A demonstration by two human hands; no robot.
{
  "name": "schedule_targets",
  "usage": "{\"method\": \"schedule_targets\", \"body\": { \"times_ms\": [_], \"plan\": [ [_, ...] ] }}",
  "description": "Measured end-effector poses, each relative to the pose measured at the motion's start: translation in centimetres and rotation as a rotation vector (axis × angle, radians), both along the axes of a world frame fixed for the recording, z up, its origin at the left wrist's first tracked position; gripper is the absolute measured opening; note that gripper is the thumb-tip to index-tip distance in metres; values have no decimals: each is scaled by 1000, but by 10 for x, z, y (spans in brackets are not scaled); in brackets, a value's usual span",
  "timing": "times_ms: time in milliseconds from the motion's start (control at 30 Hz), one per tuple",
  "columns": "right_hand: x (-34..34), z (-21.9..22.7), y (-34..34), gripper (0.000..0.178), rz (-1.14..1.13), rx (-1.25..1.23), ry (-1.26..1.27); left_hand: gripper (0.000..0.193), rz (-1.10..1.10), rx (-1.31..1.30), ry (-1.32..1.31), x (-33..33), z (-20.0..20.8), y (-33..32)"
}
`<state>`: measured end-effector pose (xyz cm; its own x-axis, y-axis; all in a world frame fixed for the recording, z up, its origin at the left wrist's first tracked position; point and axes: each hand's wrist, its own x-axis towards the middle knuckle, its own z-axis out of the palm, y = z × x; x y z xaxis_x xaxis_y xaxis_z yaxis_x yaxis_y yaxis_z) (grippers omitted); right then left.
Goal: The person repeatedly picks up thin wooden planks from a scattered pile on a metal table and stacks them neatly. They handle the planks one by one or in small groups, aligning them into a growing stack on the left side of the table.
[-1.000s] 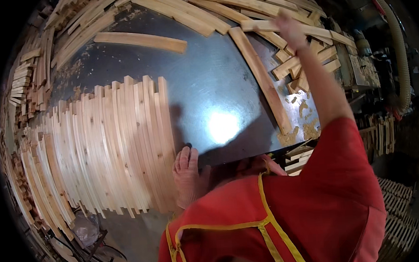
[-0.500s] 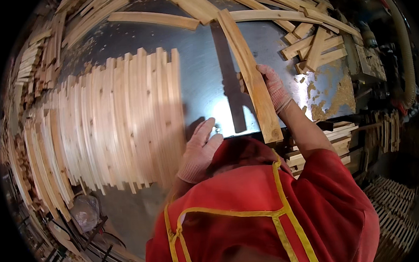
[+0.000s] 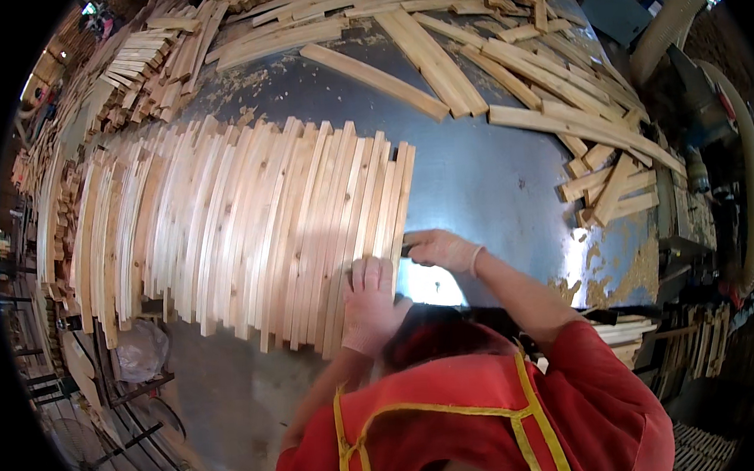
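A row of pale wooden strips lies side by side on the metal table, their near ends uneven. My gloved left hand rests on top of the strips near the row's right end, fingers stretched out and thumb apart. At the right edge of the row, my gloved right hand has its fingers bent against the outermost wooden strip. The fingertips meet the strip's side and are partly hidden.
Loose boards lie crisscrossed at the back right, and a wide board lies at the back. Stacked wood pieces fill the far left. Sawdust covers the table's right corner. A ribbed hose hangs at the right.
The strip my right hand was holding over the table now lies at the row's right end. My left hand has come down onto the strips. The view has shifted.
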<state>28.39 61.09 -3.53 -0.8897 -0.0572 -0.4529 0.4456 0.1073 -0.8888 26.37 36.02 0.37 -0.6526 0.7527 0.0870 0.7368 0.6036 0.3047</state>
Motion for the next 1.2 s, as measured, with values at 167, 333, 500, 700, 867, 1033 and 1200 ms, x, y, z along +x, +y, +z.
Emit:
{"method": "schedule_targets", "body": {
  "times_ms": [167, 333, 500, 700, 867, 1033, 1200],
  "plan": [
    [-77, 8, 160, 71, -288, 777, 241, 69, -4, -35, 13, -10, 2, 12],
    [-171, 53, 224, 99, -54, 1439, 42, 59, 5, 18, 54, -17, -7, 16],
    [-220, 36, 238, 117, 82, 1280, -55, 58, 44, -58, -34, -22, -1, 25],
    [-203, 19, 243, 100, 176, 1226, 39, 56, 72, 31, 11, -25, 2, 33],
    [-227, 49, 222, 67, 165, 1316, 34, 55, 88, 68, -15, -28, 3, 36],
    [-277, 18, 149, 48, 96, 1240, 377, 53, 66, 19, -49, -34, 15, 38],
    [-261, -4, 172, 58, -25, 1021, 303, 51, 49, 3, -75, -31, 16, 26]
  ]
}}
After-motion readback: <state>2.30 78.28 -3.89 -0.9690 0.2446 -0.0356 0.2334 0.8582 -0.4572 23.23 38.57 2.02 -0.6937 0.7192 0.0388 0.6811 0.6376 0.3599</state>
